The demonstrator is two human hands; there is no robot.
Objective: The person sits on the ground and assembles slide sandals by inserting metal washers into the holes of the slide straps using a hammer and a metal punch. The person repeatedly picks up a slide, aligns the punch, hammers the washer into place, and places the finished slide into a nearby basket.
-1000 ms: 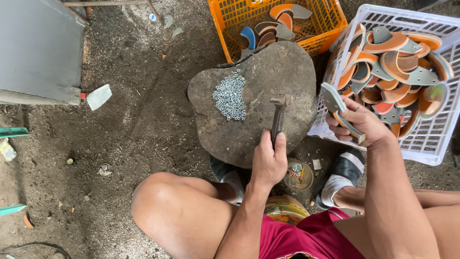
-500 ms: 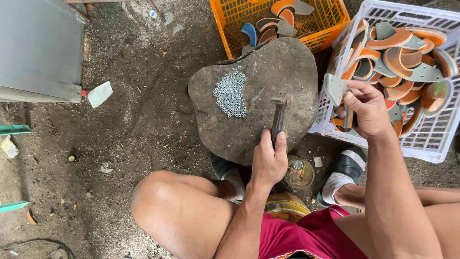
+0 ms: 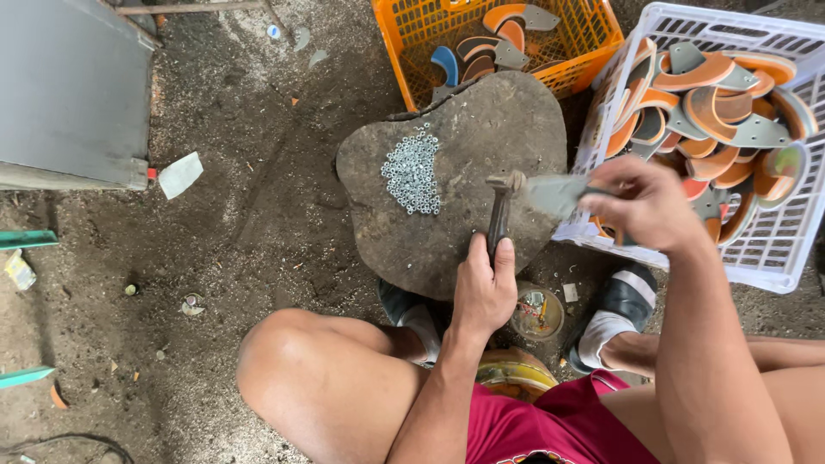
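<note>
The left hand (image 3: 484,294), low in the centre of the frame, is seen clenched around the handle of a hammer (image 3: 499,215), fingers fully wrapped and thumb laid along the shaft; the hammer head is set on or just over the flat stone slab (image 3: 455,172) in mid-frame, which one cannot be told. The right hand (image 3: 646,204), at centre right, is closed in a pinch on a grey metal blade piece (image 3: 557,194), the fingers curled over its right end while its left end is held just beside the hammer head, above the slab's right edge. A heap of small silvery rings (image 3: 412,169) is noted on the slab's left half, well apart from both hands. A white plastic crate (image 3: 773,258), at upper right, is filled with orange-and-grey curved pieces (image 3: 713,94); the right hand is seen just in front of its near wall. An orange plastic crate (image 3: 584,34), at top centre behind the slab, is holding a few similar pieces, one of them blue. A small round tin (image 3: 536,313) is recorded on the dirt floor (image 3: 215,258) below the slab, between the feet. A grey box-like panel (image 3: 69,94) is seen at upper left, with a pale scrap (image 3: 180,174) beside its lower corner. No label is legible.
</note>
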